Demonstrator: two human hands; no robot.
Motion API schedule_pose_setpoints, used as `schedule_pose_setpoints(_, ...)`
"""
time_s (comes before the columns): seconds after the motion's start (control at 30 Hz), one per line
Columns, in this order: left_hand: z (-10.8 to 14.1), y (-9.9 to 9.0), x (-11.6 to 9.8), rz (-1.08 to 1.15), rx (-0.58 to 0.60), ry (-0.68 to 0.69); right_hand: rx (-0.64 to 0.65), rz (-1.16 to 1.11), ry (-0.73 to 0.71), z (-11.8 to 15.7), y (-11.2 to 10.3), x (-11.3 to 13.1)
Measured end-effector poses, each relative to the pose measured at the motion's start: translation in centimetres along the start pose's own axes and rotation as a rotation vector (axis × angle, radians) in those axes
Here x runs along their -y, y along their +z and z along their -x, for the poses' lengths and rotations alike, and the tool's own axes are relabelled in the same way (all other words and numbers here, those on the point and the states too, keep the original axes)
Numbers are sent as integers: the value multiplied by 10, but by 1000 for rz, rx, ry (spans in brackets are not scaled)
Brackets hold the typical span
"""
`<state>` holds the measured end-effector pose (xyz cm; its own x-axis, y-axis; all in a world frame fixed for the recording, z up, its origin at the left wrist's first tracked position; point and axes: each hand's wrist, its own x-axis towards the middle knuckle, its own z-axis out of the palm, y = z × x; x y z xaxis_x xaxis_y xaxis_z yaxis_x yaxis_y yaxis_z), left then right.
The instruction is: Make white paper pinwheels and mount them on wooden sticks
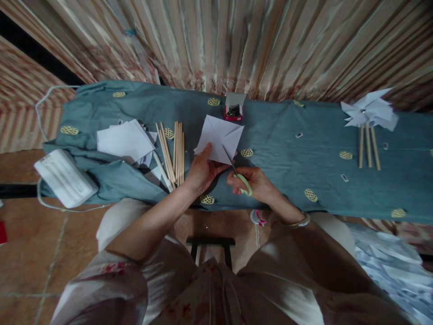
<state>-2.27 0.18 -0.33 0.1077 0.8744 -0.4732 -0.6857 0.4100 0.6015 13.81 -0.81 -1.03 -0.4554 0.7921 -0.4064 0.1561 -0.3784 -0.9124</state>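
Note:
A square sheet of white paper (220, 131) with diagonal lines on it is pinched in my left hand (202, 170), thumb on top and fingers underneath. My right hand (252, 183) grips scissors (244, 184) with pale green handles. Their blades lie at the paper's lower right corner, pointing toward its middle. Just beyond the paper stands an open red and white box (234, 108) of small dark pieces. Left of my left hand lie several wooden sticks (179, 151) and a stack of white paper sheets (126, 141).
White paper pinwheels (370, 110) on wooden sticks lie at the right of the green cloth (324, 131). A white power strip or box (66, 178) with a cable sits at the left edge. Behind the table hangs a pleated curtain (216, 45). White paper pieces (392, 262) are heaped at lower right.

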Motion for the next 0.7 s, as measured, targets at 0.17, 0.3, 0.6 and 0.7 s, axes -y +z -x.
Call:
schedule_pose_setpoints(0.17,0,-1,0,20,9,-4,6,-15,5,0,1,2)
schedule_pose_setpoints(0.3,0,1,0,1,6,-2,-4,-18,18,0,1,2)
schedule_pose_setpoints(0.6,1,3,0,-27,-13,4,8,9,-7,-1,-1,-2)
schedule_pose_setpoints(0.7,1,3,0,-19,-11,8,2,0,1,-1,0,-2)
